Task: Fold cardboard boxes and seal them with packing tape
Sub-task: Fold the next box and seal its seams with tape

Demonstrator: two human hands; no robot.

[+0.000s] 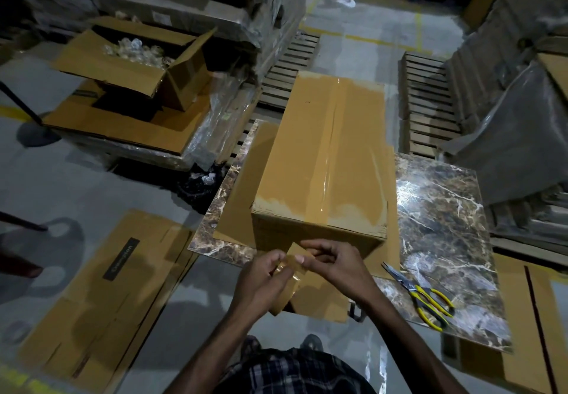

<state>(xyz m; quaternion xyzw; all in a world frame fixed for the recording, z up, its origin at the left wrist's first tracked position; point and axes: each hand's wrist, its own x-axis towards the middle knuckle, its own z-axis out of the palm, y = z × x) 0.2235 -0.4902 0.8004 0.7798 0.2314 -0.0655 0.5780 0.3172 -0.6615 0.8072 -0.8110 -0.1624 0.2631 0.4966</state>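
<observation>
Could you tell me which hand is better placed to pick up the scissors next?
Probably the right. The scissors lie on the marble table on the right hand side, while the left hand grips the tape roll.

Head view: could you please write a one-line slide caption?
Left hand holds the tape roll, right hand pinches its end, before a taped cardboard box.

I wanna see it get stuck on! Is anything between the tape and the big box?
Nothing visible. The left hand grips the tape roll, and the right hand pinches its loose end, just before the box's near side. The scissors lie aside, to the right.
</observation>
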